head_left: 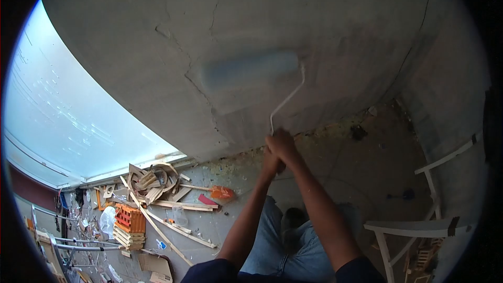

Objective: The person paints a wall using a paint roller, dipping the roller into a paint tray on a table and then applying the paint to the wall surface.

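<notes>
Motion blur is smearing the pale blue, cylindrical paint roller (251,68), so its edges are fading into the grey, cracked plaster wall (157,73), and whether it is pressing on that surface I cannot tell. Two fists are hiding most of its handle, and the fingers are looking too dark and soft to count. Shadow is obscuring a small dark object (407,195) lying on the floor well below and right of the roller. The picture's round black border is cutting off the bright, frosted window pane (68,110) on the roller's far left.

The right hand (281,144) is closing firmly around the handle, below the roller's right end, where the thin, bent metal rod (287,97) is running down from it. The left hand (271,162) is gripping too, just beneath the right one and farther from the roller. The roller is therefore sitting above both hands, reaching mostly leftward of them. Well below and left of it, jumbled wooden scraps (152,181) and a slatted orange plastic crate (130,218) are lying on the floor.
</notes>
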The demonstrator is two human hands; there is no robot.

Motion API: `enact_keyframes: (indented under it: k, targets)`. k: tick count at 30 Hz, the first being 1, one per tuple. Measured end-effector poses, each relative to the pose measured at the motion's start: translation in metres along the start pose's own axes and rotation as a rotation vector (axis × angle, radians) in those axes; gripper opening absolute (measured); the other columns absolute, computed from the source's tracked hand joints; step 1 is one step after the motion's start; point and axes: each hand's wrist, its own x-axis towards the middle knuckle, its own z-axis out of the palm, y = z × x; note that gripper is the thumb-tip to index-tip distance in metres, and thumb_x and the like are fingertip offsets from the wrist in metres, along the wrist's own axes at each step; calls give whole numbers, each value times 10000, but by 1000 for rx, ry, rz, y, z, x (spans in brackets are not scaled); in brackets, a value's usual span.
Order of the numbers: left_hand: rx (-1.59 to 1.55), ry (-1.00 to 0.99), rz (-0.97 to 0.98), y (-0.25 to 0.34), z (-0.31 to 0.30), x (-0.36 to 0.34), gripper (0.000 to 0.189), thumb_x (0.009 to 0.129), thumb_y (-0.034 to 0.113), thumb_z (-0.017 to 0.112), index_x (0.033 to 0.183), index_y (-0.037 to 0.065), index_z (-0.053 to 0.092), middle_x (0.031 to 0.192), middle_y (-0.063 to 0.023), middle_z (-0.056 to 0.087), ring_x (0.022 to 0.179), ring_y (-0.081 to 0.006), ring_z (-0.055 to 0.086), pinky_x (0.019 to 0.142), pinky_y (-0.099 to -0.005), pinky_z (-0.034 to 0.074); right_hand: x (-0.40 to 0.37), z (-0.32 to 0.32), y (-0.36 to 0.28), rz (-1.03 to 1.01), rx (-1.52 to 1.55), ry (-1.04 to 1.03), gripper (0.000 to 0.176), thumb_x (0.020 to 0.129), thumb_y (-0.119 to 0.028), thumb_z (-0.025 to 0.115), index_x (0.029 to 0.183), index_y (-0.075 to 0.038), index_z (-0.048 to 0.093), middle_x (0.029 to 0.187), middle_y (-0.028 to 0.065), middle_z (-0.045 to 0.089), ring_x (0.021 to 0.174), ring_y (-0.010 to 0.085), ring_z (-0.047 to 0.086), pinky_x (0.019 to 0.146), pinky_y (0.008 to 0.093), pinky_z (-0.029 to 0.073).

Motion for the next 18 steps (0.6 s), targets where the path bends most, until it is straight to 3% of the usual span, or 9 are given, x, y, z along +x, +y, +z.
enact_keyframes:
  k: [3, 5, 7, 10, 12, 13, 14, 16, 18]
  targets:
    - [45, 69, 16, -107, -9, -23, 364, 781, 314, 577, 838, -45, 553, 675, -114, 606, 549, -152, 560, 497, -332, 444, -10, 59, 55, 35, -40, -89, 337, 674, -248, 482, 743, 50, 625, 761, 219, 623, 816, 361, 614, 759, 424, 473]
    - [47, 45, -106, -121, -15, -32, 353, 784, 314, 571, 814, -37, 563, 653, -111, 603, 538, -152, 558, 489, -327, 441, -16, 70, 69, 143, 8, -222, 340, 675, -252, 482, 737, 51, 624, 767, 220, 625, 822, 354, 615, 761, 421, 472]
    - [-25, -51, -360, -82, -20, -44, 335, 786, 301, 568, 787, -34, 569, 622, -106, 594, 517, -153, 552, 469, -322, 434, -23, 65, 60, 155, 17, -222, 333, 674, -253, 486, 733, 43, 626, 767, 215, 628, 830, 343, 617, 759, 415, 474]
    - [-87, -7, -205, -40, -13, -32, 296, 783, 259, 578, 742, -34, 563, 572, -94, 572, 458, -154, 529, 413, -311, 405, -16, 35, 35, 21, 52, -215, 318, 675, -247, 498, 764, 31, 624, 779, 222, 626, 827, 337, 618, 754, 412, 477]
    - [-31, 0, -41, 7, -2, -11, 291, 788, 253, 573, 740, -34, 563, 581, -94, 570, 487, -152, 541, 429, -307, 412, -6, 9, 6, -22, 0, 1, 308, 683, -223, 491, 802, 32, 616, 808, 234, 616, 824, 357, 613, 746, 421, 480]
    - [-3, 10, 37, 29, 2, -1, 289, 791, 250, 570, 739, -34, 562, 586, -94, 570, 501, -150, 546, 437, -305, 416, -3, -17, -11, -150, -90, 24, 309, 693, -228, 493, 811, 30, 615, 819, 241, 611, 834, 371, 606, 752, 428, 477]
    - [20, -83, -5, 51, 4, 12, 306, 793, 272, 566, 763, -33, 561, 612, -97, 576, 541, -149, 555, 472, -305, 428, -3, -47, -29, -279, -180, 47, 310, 702, -233, 496, 820, 28, 613, 831, 248, 605, 843, 384, 599, 758, 434, 473]
    - [71, -269, -101, 80, 3, 27, 347, 798, 314, 557, 812, -33, 559, 664, -101, 590, 622, -145, 571, 541, -305, 453, -3, -58, -36, -284, -171, 43, 314, 721, -254, 501, 830, 17, 617, 840, 255, 599, 866, 402, 587, 764, 441, 470]
    - [55, -210, -68, 54, 4, 20, 357, 797, 331, 555, 824, -25, 557, 675, -99, 590, 625, -141, 570, 541, -302, 452, 8, -47, -34, -59, 21, 16, 322, 740, -286, 506, 831, -1, 626, 837, 254, 597, 892, 409, 578, 763, 442, 471]
